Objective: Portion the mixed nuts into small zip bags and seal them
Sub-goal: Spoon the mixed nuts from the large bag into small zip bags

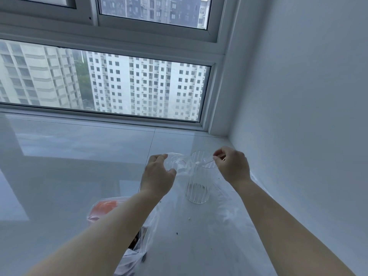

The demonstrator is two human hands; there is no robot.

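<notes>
A small clear zip bag is stretched between both hands above a ribbed clear glass that stands on the white sill. My left hand grips the bag's left side with curled fingers. My right hand pinches the bag's right edge over the glass rim. A larger plastic bag holding dark contents and an orange-red packet lies on the sill under my left forearm, partly hidden by it. No nuts can be made out inside the small bag.
The glossy white sill runs left and toward me. A window stands behind it and a white wall closes the right side. Thin clear plastic sheeting lies on the sill right of the glass.
</notes>
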